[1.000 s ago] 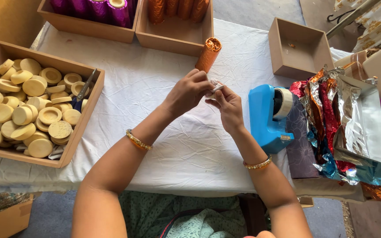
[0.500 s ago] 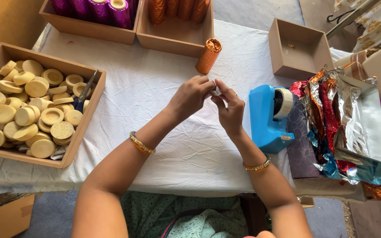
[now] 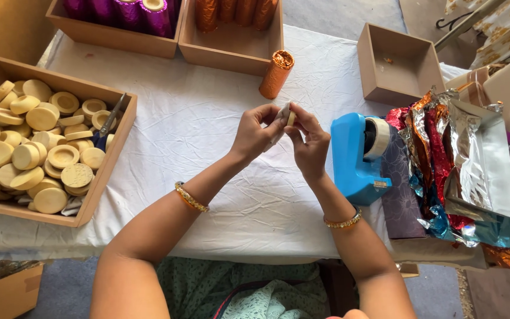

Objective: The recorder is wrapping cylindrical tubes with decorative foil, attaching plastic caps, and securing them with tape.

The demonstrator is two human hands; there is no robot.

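Over a white-clothed table [image 3: 208,136], the left hand [image 3: 254,134] and right hand [image 3: 309,142] meet with wrists raised, fingertips of both pinching a small pale round piece [image 3: 284,115] between them, near a blue tape dispenser [image 3: 358,150].

Left hand [image 3: 254,134] and right hand [image 3: 309,143] meet fingertip to fingertip, fingers pinched.

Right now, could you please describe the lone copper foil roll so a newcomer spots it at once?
Start at the white cloth-covered table. Just in front of the middle wooden tray lies a copper-orange foil-wrapped cylinder. Unlike its matching neighbours, it sits outside any tray.
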